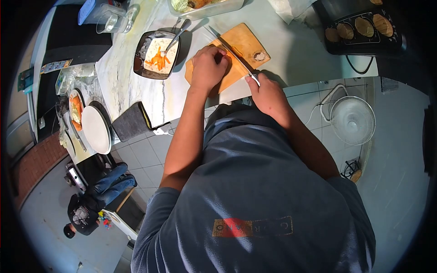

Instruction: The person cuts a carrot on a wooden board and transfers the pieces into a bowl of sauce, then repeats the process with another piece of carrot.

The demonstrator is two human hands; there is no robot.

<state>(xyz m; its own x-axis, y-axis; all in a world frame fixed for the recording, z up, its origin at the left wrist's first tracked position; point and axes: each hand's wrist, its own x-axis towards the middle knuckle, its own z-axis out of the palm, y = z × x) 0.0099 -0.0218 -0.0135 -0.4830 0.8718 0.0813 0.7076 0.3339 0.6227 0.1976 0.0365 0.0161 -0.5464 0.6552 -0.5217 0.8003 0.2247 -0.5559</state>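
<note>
My right hand (269,96) is closed round the handle of a knife (232,53), whose long blade slants across a wooden cutting board (248,38). On the board my left hand (209,68) is curled, fingertips close to the blade, over an orange piece that looks like carrot and is mostly hidden under them. Thin orange strips (236,50) lie on the blade's far side. A round pale piece (259,56) rests near the board's right corner. Left of the board stands a dark square bowl (140,58) with a creamy white mix, carrot strips (159,59) on top and a spoon (180,32).
A clear food container (207,13) stands at the back. Far right is a black appliance (364,34) with several round brown pieces. A white plate (96,129) and a dark flat object (131,122) lie at left. A fan (352,120) stands lower right; another person (86,211) sits lower left.
</note>
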